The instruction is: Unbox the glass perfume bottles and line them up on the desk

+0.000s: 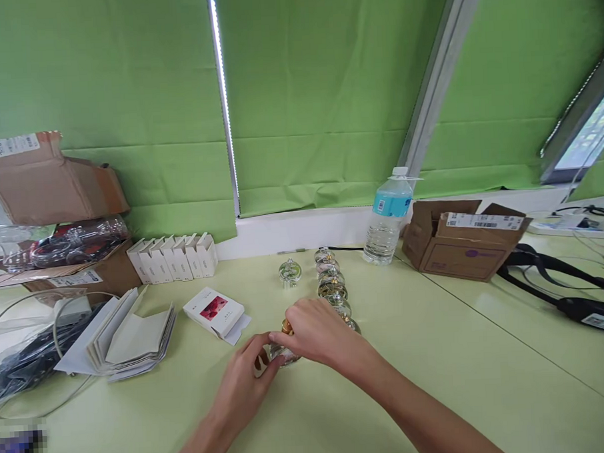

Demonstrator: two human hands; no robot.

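Low over the table's front, my left hand (251, 369) grips the side of a small clear glass perfume bottle (286, 355), thumb and fingers round it. My right hand (314, 329) is closed over the bottle's gold neck (287, 326); its fingers partly hide the top. Just behind my right hand runs a row of shiny round glass pieces (332, 284), the nearest partly covered by the hand. A single round glass piece (290, 272) stands left of that row. A white carton with a red picture (214, 313) lies to the left, its end flap open.
Several white cartons (173, 259) stand in a row at the back left. Nearer are folded white card sheets (131, 341) and a plastic-wrapped dark item (32, 352). A water bottle (387, 216), an open cardboard box (465, 243) and a black strap (569, 288) are on the right.
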